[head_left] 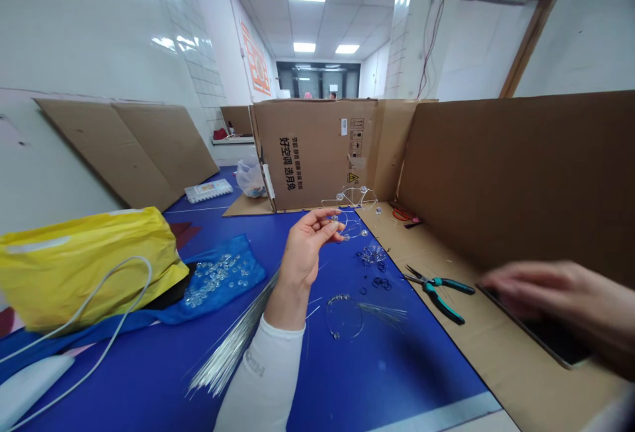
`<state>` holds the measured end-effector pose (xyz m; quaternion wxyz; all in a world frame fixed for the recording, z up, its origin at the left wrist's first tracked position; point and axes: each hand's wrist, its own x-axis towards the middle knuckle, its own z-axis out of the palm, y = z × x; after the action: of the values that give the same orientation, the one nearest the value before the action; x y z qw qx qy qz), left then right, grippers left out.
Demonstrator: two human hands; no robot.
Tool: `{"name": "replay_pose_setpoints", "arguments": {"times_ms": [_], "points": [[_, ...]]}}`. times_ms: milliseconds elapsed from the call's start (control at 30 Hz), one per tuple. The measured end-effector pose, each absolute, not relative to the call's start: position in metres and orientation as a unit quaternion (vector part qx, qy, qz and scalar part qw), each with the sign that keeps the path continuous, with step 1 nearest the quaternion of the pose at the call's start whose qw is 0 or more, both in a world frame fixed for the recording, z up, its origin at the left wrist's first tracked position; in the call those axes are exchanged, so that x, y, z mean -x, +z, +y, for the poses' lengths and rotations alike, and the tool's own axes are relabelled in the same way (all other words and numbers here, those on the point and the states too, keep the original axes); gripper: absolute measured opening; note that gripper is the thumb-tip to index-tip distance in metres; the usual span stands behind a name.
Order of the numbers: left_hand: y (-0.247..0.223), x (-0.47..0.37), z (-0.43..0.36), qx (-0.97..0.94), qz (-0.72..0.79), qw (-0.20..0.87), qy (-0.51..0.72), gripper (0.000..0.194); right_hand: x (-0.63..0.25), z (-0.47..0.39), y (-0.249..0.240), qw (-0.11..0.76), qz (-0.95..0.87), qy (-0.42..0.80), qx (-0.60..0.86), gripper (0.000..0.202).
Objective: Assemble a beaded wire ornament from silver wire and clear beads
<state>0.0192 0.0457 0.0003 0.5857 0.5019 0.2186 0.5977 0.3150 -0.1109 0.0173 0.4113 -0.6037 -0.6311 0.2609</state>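
My left hand (305,247) is raised over the blue table (347,379) and pinches a thin wire piece with clear beads (350,227) between thumb and fingers. My right hand (560,300), blurred, hovers palm down over a dark phone (550,339) lying on the cardboard sheet at the right; whether it touches the phone is unclear. A wire ring with beads (344,316) lies on the table below my left hand. Teal-handled pliers (439,290) rest on the cardboard between the two hands.
A bundle of silver wires (233,346) lies along my left forearm. Clear beads (213,280) sit on a blue bag beside a yellow bag (84,263). Cardboard walls (516,174) close off the right and back. A white cable (109,326) loops at the left.
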Motion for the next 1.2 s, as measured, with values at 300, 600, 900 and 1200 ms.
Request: {"name": "replay_pose_setpoints", "arguments": {"times_ms": [300,600,900,1200], "points": [[0.003,-0.015,0.046,-0.488,0.198,0.61,0.593,0.029,-0.236,0.022,0.083,0.476,-0.598,0.402,0.504,0.036],[0.004,-0.01,0.048,-0.486,0.191,0.607,0.598,0.029,-0.226,0.037,0.088,0.438,-0.581,0.542,0.42,0.02],[0.0,-0.01,0.052,-0.497,0.19,0.605,0.592,0.026,-0.227,0.043,0.082,0.439,-0.61,0.516,0.412,0.024],[-0.001,-0.009,0.055,-0.501,0.192,0.594,0.6,0.026,-0.224,0.051,0.078,0.451,-0.626,0.493,0.402,0.019]]}}
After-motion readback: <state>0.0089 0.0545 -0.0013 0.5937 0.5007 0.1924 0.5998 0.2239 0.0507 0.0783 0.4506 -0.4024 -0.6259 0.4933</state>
